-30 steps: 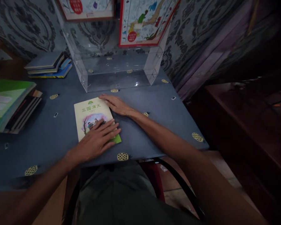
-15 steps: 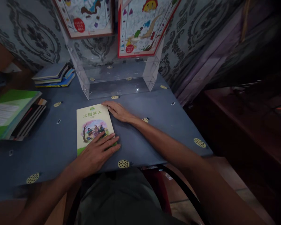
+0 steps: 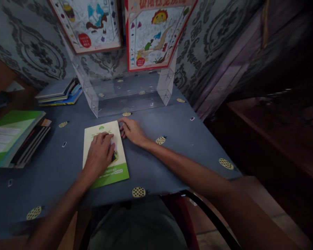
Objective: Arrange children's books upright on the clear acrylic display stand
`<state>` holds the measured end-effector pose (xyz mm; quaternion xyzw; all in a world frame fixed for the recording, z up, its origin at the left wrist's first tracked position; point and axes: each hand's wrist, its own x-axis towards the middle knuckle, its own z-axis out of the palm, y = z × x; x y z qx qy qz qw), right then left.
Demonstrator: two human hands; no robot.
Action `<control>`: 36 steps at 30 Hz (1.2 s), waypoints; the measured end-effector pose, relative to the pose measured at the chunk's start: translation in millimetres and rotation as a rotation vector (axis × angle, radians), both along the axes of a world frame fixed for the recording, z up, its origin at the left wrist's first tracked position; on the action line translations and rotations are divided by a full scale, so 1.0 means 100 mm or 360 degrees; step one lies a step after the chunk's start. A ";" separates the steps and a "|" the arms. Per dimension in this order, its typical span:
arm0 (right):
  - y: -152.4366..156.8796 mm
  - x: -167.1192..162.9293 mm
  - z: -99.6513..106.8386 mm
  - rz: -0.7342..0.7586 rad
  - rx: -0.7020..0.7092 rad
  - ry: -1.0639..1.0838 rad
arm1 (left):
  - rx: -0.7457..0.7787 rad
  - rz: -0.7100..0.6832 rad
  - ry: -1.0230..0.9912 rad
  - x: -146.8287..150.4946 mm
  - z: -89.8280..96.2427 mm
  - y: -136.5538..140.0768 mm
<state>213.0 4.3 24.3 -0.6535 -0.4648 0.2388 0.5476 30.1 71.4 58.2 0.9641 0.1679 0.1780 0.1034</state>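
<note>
The slim paperback book [image 3: 119, 158] lies flat, face up, under the fingers of the left hand [image 3: 100, 151], its top right corner just at the fingertips of the right hand [image 3: 131, 131]. Its cover is cream, with square corners and a small green emblem beyond the left fingertips; the green title characters nearest those tips are partly hidden. To the right of the left thumb shows a piece of the coloured picture, purple, green and dark. Nearer the wrist runs a bright green band with a zigzag upper edge and pale lettering. The left fingers are slightly apart, resting over the cover without gripping it. The right fingers are loosely bent, with a gap behind the index; whether they touch the corner I cannot tell. Beyond them stands a clear rack [image 3: 130, 104]
</note>
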 end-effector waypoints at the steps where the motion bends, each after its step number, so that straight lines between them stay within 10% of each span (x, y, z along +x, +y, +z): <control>1: 0.00 -0.01 0.00 -0.0013 0.0012 0.0055 | 0.0013 -0.0002 0.0000 0.02 0.00 0.04; 11: 0.06 0.02 0.00 -0.0128 0.0072 0.0721 | 0.0409 0.0035 0.0550 0.17 0.18 0.01; 20: 0.03 0.05 0.05 -0.0025 0.0120 0.0963 | 0.0277 0.0021 0.0749 0.34 0.33 0.09; 36: -0.01 0.05 0.07 -0.0200 0.0001 0.0200 | 0.0330 -0.0037 0.0306 0.31 0.11 0.18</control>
